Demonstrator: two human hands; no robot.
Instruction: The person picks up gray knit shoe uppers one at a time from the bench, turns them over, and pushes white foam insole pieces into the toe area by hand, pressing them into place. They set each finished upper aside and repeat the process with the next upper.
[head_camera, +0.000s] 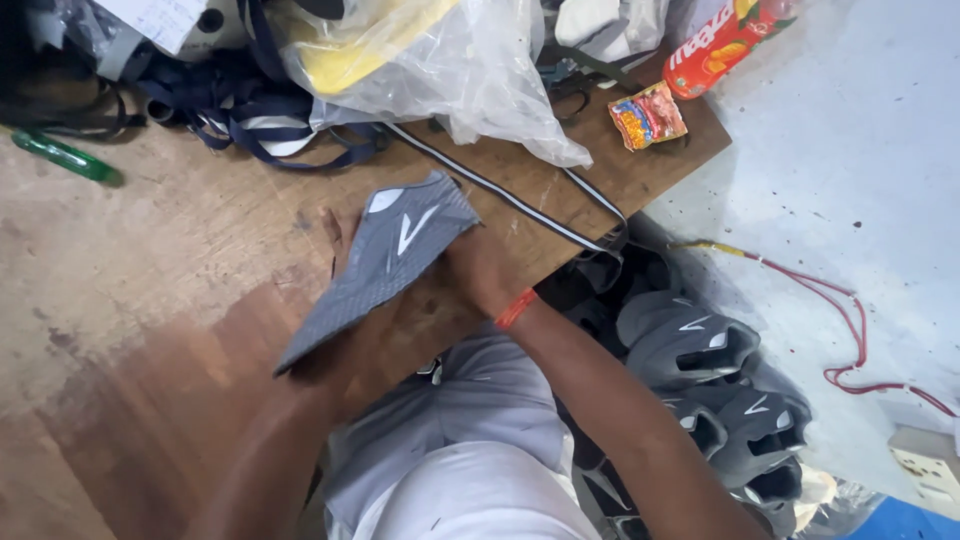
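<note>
Holding a flat grey shoe upper above the wooden table, both hands grip it: the right hand pinches its upper right edge, while the left hand is mostly hidden beneath it, so its grip cannot be told. The piece looks flat and unformed, with no sole attached, so much work seems left. Its long axis runs diagonally, the narrow tip pointing down-left, the wide end up-right. Shaped grey shoes pile beside the table; dark straps and a plastic bag lie beyond.
</note>
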